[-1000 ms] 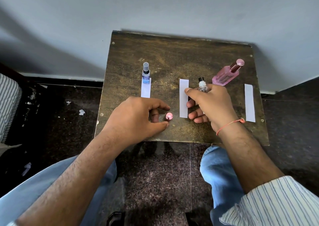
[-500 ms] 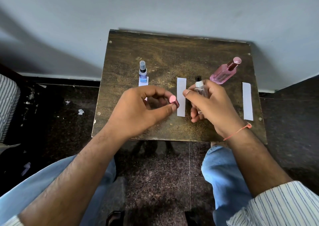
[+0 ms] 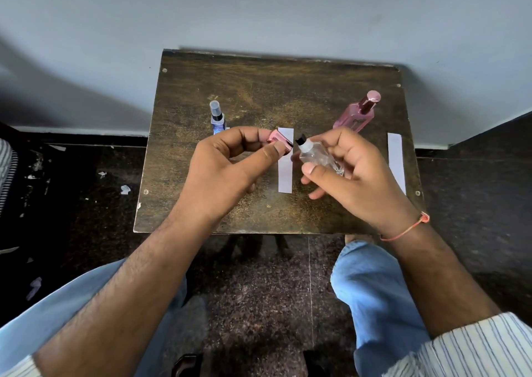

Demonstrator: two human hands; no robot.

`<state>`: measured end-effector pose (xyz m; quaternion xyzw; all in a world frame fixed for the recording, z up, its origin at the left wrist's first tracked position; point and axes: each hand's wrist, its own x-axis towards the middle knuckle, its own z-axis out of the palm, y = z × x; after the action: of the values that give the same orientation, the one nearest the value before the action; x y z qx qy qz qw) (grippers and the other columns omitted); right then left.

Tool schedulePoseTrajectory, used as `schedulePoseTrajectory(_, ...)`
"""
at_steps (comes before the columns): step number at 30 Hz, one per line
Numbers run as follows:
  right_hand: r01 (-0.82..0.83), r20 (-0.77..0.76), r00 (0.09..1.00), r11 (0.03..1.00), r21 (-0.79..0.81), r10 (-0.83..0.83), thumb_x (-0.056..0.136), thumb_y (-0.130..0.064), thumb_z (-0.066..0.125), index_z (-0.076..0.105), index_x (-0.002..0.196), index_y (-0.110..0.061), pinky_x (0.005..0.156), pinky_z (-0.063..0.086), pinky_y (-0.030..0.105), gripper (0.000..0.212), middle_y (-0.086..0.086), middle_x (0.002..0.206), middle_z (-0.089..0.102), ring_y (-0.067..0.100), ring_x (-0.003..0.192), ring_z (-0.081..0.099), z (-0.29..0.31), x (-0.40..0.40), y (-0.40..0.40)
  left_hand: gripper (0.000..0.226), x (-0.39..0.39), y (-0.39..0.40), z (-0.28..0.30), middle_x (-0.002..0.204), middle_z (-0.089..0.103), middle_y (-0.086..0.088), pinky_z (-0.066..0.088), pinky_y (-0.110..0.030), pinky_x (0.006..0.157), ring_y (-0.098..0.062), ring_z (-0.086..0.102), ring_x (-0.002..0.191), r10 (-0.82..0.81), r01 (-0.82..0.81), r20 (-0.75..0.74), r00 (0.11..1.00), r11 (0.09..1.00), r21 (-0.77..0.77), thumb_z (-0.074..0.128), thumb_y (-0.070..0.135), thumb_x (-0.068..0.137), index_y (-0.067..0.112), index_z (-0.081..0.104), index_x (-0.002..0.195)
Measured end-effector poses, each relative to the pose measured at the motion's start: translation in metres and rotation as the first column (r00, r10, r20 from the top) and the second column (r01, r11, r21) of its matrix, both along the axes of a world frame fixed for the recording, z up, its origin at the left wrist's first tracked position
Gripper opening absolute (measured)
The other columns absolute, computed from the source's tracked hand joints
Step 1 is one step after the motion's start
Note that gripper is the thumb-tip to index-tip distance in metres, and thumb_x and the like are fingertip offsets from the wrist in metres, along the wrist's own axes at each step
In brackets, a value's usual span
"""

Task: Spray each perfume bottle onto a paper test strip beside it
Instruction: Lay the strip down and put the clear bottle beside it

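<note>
Left hand (image 3: 221, 169) pinching pink cap (image 3: 278, 140), right hand (image 3: 354, 175) gripping clear bottle (image 3: 318, 156); cap just left of black nozzle (image 3: 300, 140), above middle strip (image 3: 285, 172).

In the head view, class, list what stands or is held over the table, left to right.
Blue bottle → left hand → pink cap → clear bottle → right hand → right-most paper strip.

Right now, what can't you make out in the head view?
- Left paper strip: hidden behind the left hand.
- Blue bottle: base covered by that hand.
- Clear bottle: liquid level unreadable through the right hand.
- Right strip: near end hidden by the right hand.
</note>
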<state>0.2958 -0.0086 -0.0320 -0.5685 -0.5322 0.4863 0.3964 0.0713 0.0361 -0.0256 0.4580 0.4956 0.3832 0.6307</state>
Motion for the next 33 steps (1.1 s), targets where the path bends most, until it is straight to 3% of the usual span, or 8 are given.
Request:
schedulePoseTrajectory(3,0.01,0.03,0.999,1.0,0.022,-0.01,0.097,-0.006,0.079,0.071,0.119,-0.017,0.067,0.069,0.041,0.026,0.009,0.104,0.079,0.035,0.095,0.079,0.0,0.003,-0.001,0.007,0.003,-0.001,0.0,0.085,0.077,-0.001,0.032,-0.017,0.043,-0.006,0.039,0.048,0.003,-0.003,0.033,0.999,1.0,0.011,0.083,0.018,0.093,0.018,0.082,0.1)
schedulePoseTrajectory(7,0.043,0.063,0.997,0.999,0.025,-0.044,0.096,-0.008,0.081,0.074,0.122,-0.011,0.069,0.07,0.049,0.027,0.01,0.105,0.079,0.032,0.092,0.08,0.0,0.009,-0.003,0.008,0.006,-0.002,0.0,0.07,0.067,0.012,0.032,-0.016,0.043,-0.006,0.039,0.047,0.013,-0.015,0.036,0.999,0.999,0.037,0.08,0.018,0.095,0.015,0.081,0.103)
schedulePoseTrajectory(12,0.013,0.163,0.986,0.998,0.061,-0.023,0.093,-0.025,0.083,0.078,0.119,-0.018,0.075,0.066,0.057,0.028,-0.004,0.101,0.082,0.019,0.087,0.078,-0.002,0.008,-0.003,0.005,0.01,-0.003,0.002,0.079,0.075,0.01,0.033,-0.014,0.042,-0.005,0.041,0.046,-0.007,0.004,0.039,0.999,0.998,0.061,0.079,0.019,0.096,0.019,0.08,0.101)
schedulePoseTrajectory(14,-0.007,0.207,0.978,0.997,0.08,-0.01,0.093,-0.028,0.083,0.079,0.117,-0.02,0.069,0.062,0.056,0.026,-0.003,0.093,0.081,0.024,0.077,0.073,-0.003,0.005,-0.003,0.007,0.01,-0.003,0.001,0.084,0.076,0.008,0.034,-0.015,0.042,-0.007,0.042,0.046,-0.028,0.025,0.041,0.999,0.997,0.067,0.079,0.017,0.096,0.019,0.08,0.102)
schedulePoseTrajectory(19,-0.038,0.264,0.965,0.991,0.131,0.002,0.094,-0.028,0.084,0.081,0.117,-0.021,0.073,0.058,0.04,0.025,-0.001,0.093,0.081,0.017,0.078,0.069,-0.004,0.003,-0.002,0.009,0.008,-0.002,-0.002,0.084,0.075,0.011,0.035,-0.017,0.043,-0.006,0.045,0.047,-0.068,0.066,0.017,0.998,0.994,0.092,0.081,0.017,0.095,0.02,0.081,0.103)
schedulePoseTrajectory(27,-0.056,0.272,0.962,0.981,0.188,0.003,0.093,-0.029,0.083,0.081,0.119,-0.02,0.074,0.057,0.051,0.027,0.0,0.091,0.081,0.027,0.08,0.071,-0.003,0.0,-0.002,0.012,0.006,-0.005,-0.002,0.087,0.074,0.012,0.035,-0.02,0.043,-0.011,0.042,0.045,-0.09,0.093,-0.024,0.996,0.987,0.134,0.081,0.014,0.095,0.014,0.081,0.106)
schedulePoseTrajectory(33,-0.051,0.261,0.965,0.98,0.19,-0.001,0.094,-0.027,0.083,0.081,0.119,-0.02,0.073,0.059,0.044,0.026,-0.005,0.093,0.082,0.013,0.082,0.073,-0.002,-0.003,-0.002,0.013,0.007,-0.006,-0.001,0.095,0.076,0.005,0.036,-0.026,0.043,-0.012,0.045,0.047,-0.109,0.113,-0.031,0.994,0.982,0.154,0.082,0.019,0.091,0.018,0.079,0.104)
